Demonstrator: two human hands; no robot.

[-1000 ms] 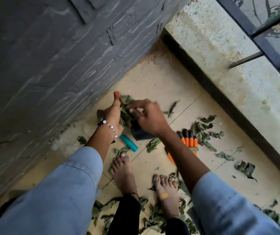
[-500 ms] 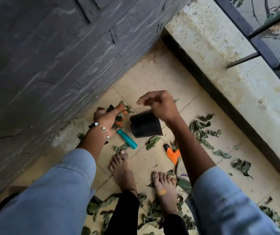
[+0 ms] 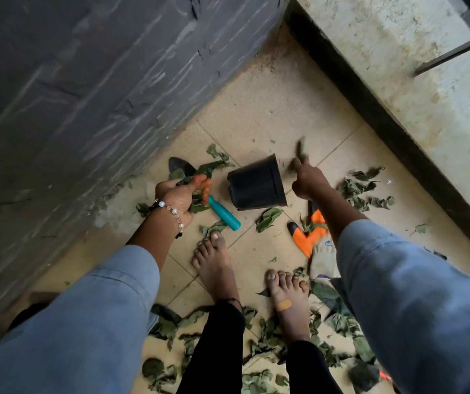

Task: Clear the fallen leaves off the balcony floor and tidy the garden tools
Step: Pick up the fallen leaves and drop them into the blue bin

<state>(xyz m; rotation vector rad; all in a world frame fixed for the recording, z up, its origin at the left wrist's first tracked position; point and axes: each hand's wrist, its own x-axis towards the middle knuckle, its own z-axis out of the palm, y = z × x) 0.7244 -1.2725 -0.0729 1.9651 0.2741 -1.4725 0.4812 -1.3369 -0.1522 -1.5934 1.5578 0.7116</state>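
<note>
Left hand [image 3: 181, 194] grips leaves [image 3: 199, 204]; right hand [image 3: 307, 180] pinches a leaf [image 3: 301, 147].

On the beige tiled balcony floor [image 3: 270, 109], a black plastic pot [image 3: 256, 184] lies on its side. The left hand [image 3: 181, 194] grips crumpled green leaves [image 3: 199, 204] above a teal-handled trowel [image 3: 224, 213]. The right hand [image 3: 306, 177] pinches a single green leaf [image 3: 301, 146] beside the pot's rim.

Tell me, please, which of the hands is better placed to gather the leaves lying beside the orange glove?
The right hand: it pinches one leaf, near those leaves. The left hand grips a bunch by the trowel.
</note>
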